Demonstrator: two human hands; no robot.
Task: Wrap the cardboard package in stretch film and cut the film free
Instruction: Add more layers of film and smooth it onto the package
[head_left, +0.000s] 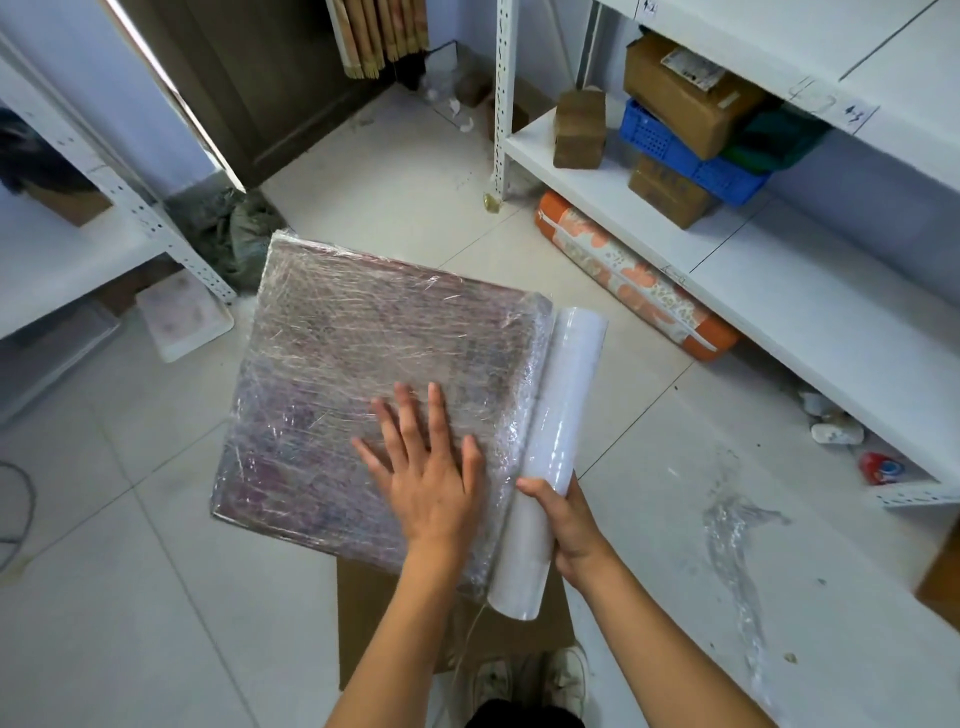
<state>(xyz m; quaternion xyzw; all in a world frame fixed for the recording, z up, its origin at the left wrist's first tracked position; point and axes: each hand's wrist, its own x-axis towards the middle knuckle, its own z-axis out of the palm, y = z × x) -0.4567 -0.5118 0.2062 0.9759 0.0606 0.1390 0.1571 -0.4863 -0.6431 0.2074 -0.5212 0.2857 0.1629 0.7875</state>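
Hidden: the cardboard package (363, 358) shows only dimly through crinkled layers of film; any print on it is unreadable.
Package: flat, lying above the tiled floor (130, 597), a piece of cardboard (374, 613) under its near corner.
Left hand (423, 467): fingers straight and spread, palm pressing the wrapped top near its right edge.
Right hand (563, 525): curled round the stretch film roll (550, 457), which lies along the package's right edge, film running onto it.
Containers: blue crate (675, 150) on the shelf (597, 187), with a cardboard box (691, 98) on top.

Tiled floor (156, 597) bears flat cardboard (374, 623), film scrap (732, 545).
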